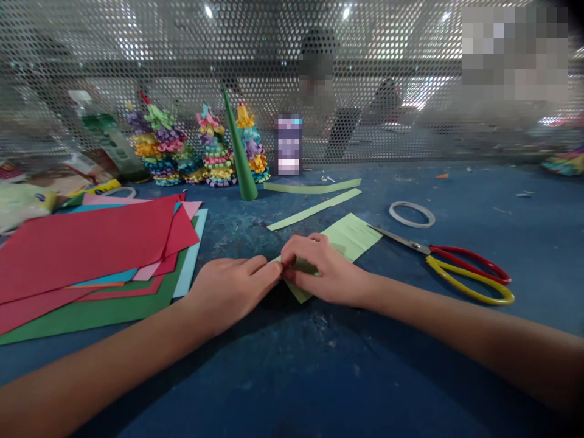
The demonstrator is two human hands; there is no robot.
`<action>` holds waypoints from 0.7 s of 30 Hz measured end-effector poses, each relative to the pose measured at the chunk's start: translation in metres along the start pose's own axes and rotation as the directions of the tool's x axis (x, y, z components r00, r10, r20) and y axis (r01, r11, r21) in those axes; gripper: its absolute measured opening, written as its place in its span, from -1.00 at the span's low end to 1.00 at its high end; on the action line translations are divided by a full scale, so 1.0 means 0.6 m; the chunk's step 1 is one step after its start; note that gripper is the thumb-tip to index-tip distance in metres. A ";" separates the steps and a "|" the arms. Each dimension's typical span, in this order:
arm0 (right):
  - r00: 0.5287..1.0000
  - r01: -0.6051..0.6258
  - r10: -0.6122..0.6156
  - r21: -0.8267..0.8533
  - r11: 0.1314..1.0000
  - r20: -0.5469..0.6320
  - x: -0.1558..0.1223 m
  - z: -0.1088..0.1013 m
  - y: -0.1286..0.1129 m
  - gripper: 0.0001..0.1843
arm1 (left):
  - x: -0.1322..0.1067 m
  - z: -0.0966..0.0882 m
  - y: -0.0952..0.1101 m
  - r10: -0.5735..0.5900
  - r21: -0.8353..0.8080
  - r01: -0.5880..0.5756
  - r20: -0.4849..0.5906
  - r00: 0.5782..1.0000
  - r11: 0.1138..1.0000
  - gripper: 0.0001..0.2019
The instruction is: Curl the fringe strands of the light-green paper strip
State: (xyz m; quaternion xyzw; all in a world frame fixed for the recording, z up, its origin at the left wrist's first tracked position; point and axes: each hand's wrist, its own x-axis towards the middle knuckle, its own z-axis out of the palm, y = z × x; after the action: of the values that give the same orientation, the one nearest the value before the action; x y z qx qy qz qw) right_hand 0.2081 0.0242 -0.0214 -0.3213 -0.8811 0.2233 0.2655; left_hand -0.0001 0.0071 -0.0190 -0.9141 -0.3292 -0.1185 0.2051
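My left hand point(235, 289) and my right hand point(331, 274) meet above the table, fingertips pinched together. Both are closed on a narrow light green paper strip point(275, 261), mostly hidden behind the fingers. Under and beyond my right hand lies a light green paper sheet point(353, 236) with parallel slits at its far edge. Two loose strips, a straight one point(314, 210) and a curved one point(312, 188), rest behind it. Scissors point(422, 247) with red and yellow handles lie on the right, their tips at the sheet's corner.
Coloured paper sheets point(91, 243) are stacked at left. A green paper cone point(241, 164) stands before several frilled paper trees point(219, 149). A bottle point(107, 137) leans behind. A white tape ring point(412, 215) and a phone point(288, 143) are farther back, before a perforated metal screen point(182, 55).
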 end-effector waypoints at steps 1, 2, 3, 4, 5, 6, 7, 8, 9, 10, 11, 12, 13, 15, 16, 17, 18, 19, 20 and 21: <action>1.000 0.003 -0.003 0.015 1.000 0.005 0.001 0.000 0.001 -0.96 | 0.000 0.001 0.000 0.003 0.001 -0.003 -0.003 1.000 1.000 -0.88; 1.000 0.008 -0.008 0.028 1.000 0.009 0.001 -0.001 0.003 -0.96 | -0.001 0.002 0.000 0.007 0.002 -0.007 -0.008 1.000 1.000 -0.89; 1.000 0.013 -0.013 0.037 0.999 0.008 0.002 -0.001 0.004 -0.96 | -0.001 0.002 0.000 0.008 0.000 -0.008 -0.014 1.000 1.000 -0.90; 1.000 0.017 -0.018 0.040 0.999 0.007 0.002 -0.001 0.004 -0.96 | -0.001 0.003 0.000 0.007 -0.004 -0.007 -0.020 1.000 1.000 -0.90; 1.000 0.019 -0.019 0.039 0.999 0.008 0.002 -0.001 0.004 -0.96 | -0.002 0.004 0.000 0.003 -0.010 -0.003 -0.028 1.000 1.000 -0.90; 1.000 0.018 -0.018 0.033 0.999 0.011 0.002 -0.002 0.003 -0.96 | -0.002 0.004 0.000 -0.002 -0.017 0.001 -0.038 0.999 1.000 -0.89; 1.000 0.016 -0.016 0.024 1.000 0.012 0.002 -0.002 0.002 -0.96 | -0.002 0.004 0.000 -0.007 -0.023 0.006 -0.049 0.999 1.000 -0.89; 1.000 0.015 -0.015 0.010 1.000 0.013 0.001 -0.002 0.000 -0.95 | -0.002 0.005 0.000 -0.012 -0.027 0.010 -0.056 0.998 1.000 -0.88; 1.000 0.017 -0.017 -0.005 1.000 0.014 0.001 -0.002 -0.002 -0.94 | -0.002 0.004 0.000 -0.012 -0.029 0.011 -0.058 0.998 1.000 -0.88; 1.000 0.021 -0.020 -0.024 0.999 0.014 0.001 -0.001 -0.004 -0.93 | -0.002 0.004 0.000 -0.009 -0.030 0.007 -0.056 0.998 1.000 -0.87; 1.000 0.025 -0.024 -0.045 0.999 0.012 0.001 0.000 -0.005 -0.91 | -0.001 0.004 0.000 -0.002 -0.033 0.001 -0.049 0.999 0.999 -0.87; 1.000 0.027 -0.026 -0.067 0.997 0.008 0.001 0.000 -0.006 -0.90 | -0.001 0.003 0.000 0.005 -0.035 -0.006 -0.039 0.999 0.999 -0.87; 1.000 0.026 -0.026 -0.086 0.996 0.002 0.001 0.001 -0.006 -0.89 | 0.000 0.002 0.000 0.010 -0.036 -0.011 -0.028 1.000 0.999 -0.86; 1.000 0.015 -0.017 -0.112 0.994 -0.011 0.000 0.002 -0.006 -0.90 | 0.001 -0.001 0.001 0.014 -0.035 -0.015 -0.013 1.000 0.999 -0.86; 1.000 0.008 -0.010 -0.114 0.993 -0.018 0.000 0.002 -0.006 -0.91 | 0.001 -0.002 0.001 0.014 -0.030 -0.014 -0.010 1.000 0.999 -0.85; 1.000 0.003 -0.005 -0.108 0.994 -0.023 0.000 0.002 -0.005 -0.93 | 0.001 -0.003 0.001 0.013 -0.023 -0.014 -0.009 1.000 1.000 -0.85; 1.000 -0.001 -0.002 -0.094 0.996 -0.026 0.000 0.002 -0.004 -0.95 | 0.002 -0.004 0.001 0.013 -0.016 -0.013 -0.009 1.000 1.000 -0.85; 1.000 -0.001 -0.001 -0.076 0.997 -0.028 -0.001 0.002 -0.004 -0.97 | 0.002 -0.005 0.001 0.013 -0.012 -0.013 -0.007 1.000 1.000 -0.85; 1.000 0.003 -0.004 -0.056 0.998 -0.028 -0.001 0.002 -0.003 -0.98 | 0.002 -0.005 0.001 0.013 -0.008 -0.013 -0.008 1.000 1.000 -0.84; 1.000 0.009 -0.010 -0.036 0.999 -0.027 -0.001 0.001 -0.002 -0.97 | 0.002 -0.006 0.001 0.013 -0.005 -0.013 -0.009 1.000 1.000 -0.84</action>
State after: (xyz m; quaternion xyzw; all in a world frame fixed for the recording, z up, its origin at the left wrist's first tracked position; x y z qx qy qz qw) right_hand 0.2076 0.0230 -0.0217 -0.3249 -0.8829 0.2017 0.2726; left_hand 0.0010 0.0055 -0.0158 -0.9161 -0.3221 -0.1224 0.2052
